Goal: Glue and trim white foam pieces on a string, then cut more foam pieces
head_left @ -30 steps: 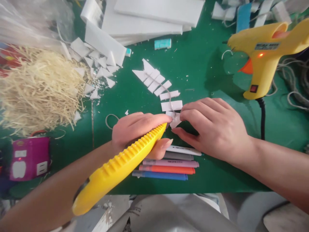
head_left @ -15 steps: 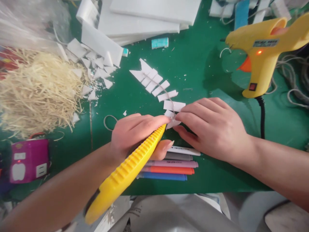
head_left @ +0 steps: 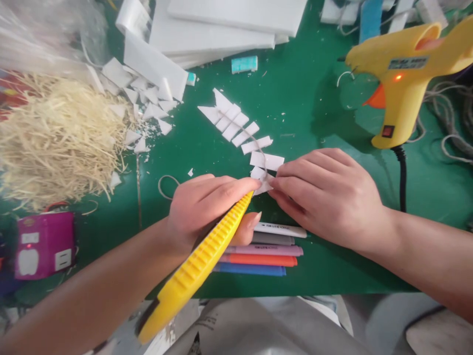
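small foam piece: a white scrap (head_left: 263,184) lying on the green mat (head_left: 303,113), right between the two hands at the near end of a curved row of similar pieces.
left hand: the left hand (head_left: 207,207) is wrapped closed around a yellow utility knife (head_left: 199,264), forefinger laid along its ribbed back; the knife's tip meets the small foam piece from the left.
right hand: the right hand (head_left: 328,197) pinches the small foam piece from the right with thumb and fingertips, closed on it and holding it down.
key relation: the knife's long axis runs from lower left up to upper right, pointing straight into the piece; both hands touch it, one from each side (the blade itself is too small to make out).
row of foam strips: white strips (head_left: 236,125) strung along a thin wire or thread, trailing away up and left from the small foam piece.
markers: several pens (head_left: 266,249) lie side by side just below the hands, partly under the left thumb.
glue gun: a yellow glue gun (head_left: 402,74) stands well off to the upper right, its lamp lit.
straw heap: pale shredded straw (head_left: 59,138) far left, loose on the mat, in no container.
foam sheets: stacked white boards (head_left: 221,29) at the top edge, offcuts scattered beside them.
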### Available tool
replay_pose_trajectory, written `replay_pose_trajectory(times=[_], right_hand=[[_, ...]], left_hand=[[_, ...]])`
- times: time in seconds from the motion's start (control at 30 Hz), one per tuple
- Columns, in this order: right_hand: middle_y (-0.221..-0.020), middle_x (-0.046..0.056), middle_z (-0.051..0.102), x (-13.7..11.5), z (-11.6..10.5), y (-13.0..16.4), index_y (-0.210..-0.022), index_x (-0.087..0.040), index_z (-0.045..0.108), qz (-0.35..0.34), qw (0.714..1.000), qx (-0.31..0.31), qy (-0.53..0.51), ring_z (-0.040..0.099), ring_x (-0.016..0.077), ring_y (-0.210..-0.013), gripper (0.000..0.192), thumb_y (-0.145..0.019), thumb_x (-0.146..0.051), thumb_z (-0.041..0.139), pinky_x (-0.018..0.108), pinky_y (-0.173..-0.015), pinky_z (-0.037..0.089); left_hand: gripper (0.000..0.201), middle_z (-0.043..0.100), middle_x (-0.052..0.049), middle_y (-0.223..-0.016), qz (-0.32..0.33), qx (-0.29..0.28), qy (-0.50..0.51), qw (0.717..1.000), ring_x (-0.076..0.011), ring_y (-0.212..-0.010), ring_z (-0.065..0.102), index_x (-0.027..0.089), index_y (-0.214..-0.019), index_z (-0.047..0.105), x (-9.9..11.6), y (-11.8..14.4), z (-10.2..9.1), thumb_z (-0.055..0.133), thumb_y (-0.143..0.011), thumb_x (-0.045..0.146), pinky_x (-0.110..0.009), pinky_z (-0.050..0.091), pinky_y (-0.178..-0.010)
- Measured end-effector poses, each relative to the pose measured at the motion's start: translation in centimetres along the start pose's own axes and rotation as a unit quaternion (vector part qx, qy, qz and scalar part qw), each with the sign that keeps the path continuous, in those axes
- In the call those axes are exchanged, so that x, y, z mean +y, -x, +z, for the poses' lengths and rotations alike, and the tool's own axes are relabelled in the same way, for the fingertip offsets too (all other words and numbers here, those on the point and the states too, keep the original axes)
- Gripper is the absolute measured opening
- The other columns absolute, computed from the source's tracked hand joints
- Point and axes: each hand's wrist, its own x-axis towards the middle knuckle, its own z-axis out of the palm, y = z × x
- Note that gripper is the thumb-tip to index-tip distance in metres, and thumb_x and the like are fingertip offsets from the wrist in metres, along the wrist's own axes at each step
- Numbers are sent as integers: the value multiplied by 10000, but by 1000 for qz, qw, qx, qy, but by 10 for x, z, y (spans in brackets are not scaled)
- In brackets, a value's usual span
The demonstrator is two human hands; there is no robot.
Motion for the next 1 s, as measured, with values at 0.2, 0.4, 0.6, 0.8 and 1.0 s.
replay_pose_trajectory(times=[0.2, 0.4, 0.6, 0.8, 1.0], right_hand=[[-931, 59, 776, -1, -5, 2, -945, -178, 754, -18, 1000, -11, -13, 666, 170, -809, 131, -995, -186, 633, 333, -757, 507], [-934, 57, 774, -2, -4, 2, -898, -182, 748, -21, 1000, -16, 4, 641, 165, -792, 171, -1005, -168, 615, 334, -725, 480], [-893, 62, 751, -3, 0, -1, -845, -173, 714, -12, 1000, -12, -7, 611, 171, -783, 200, -1009, -159, 601, 336, -653, 421], [-890, 56, 743, -4, 0, 0, -817, -184, 691, -6, 1000, -12, -13, 599, 168, -781, 224, -1012, -152, 585, 333, -664, 415], [-897, 44, 751, -3, 2, 0, -824, -195, 687, -10, 1000, -13, 4, 595, 163, -776, 226, -1021, -173, 579, 324, -681, 421]], left_hand=[[221, 821, -33, -877, 27, 12, 3, 1000, -160, -667, 756, 167, -1075, 706, -5, -4, 2, 557, -967, 289, -256, 591, -594], [234, 799, -69, -798, 83, 28, 13, 996, -157, -634, 736, 87, -1019, 722, -13, -11, 5, 569, -964, 256, -259, 571, -563], [251, 790, -89, -786, 88, 42, 9, 995, -172, -615, 723, 62, -983, 719, -8, -12, 7, 573, -977, 266, -283, 560, -542], [264, 771, -15, -769, 25, 28, -8, 999, -164, -630, 707, 180, -1011, 690, -4, -7, 8, 466, -1012, 319, -283, 552, -578], [231, 782, 8, -833, -1, 29, 10, 1000, -149, -670, 720, 225, -1059, 688, -1, -3, 12, 481, -1001, 309, -250, 568, -650]])
